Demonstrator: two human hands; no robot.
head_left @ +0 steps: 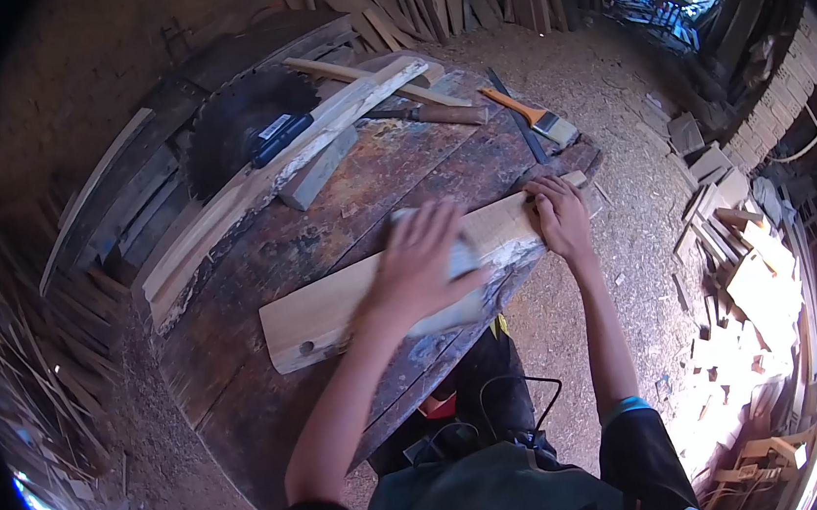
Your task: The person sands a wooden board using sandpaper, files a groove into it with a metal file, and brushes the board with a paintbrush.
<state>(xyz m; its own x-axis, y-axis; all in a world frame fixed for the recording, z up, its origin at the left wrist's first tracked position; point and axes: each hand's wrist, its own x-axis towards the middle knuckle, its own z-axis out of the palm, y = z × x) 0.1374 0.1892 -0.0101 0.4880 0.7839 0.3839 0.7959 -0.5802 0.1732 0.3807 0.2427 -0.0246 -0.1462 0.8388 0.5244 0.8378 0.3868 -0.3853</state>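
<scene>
A pale wooden board (321, 315) with a round hole near its left end lies along the front edge of the workbench (355, 211). My left hand (419, 264), smeared by motion, presses a pale sheet that looks like sandpaper (463, 260) against the board's middle; the sheet shows at both sides of the hand, its underside hidden. At the board's right end, my right hand (562, 216) grips the edge, fingers on top.
Behind the board lie a hammer (449, 113), a paintbrush (538, 117), a long rough-edged plank (291, 163) and a wooden block (319, 170). A large circular saw blade (220, 140) stands at the back left. Wood offcuts (764, 270) pile up on the right.
</scene>
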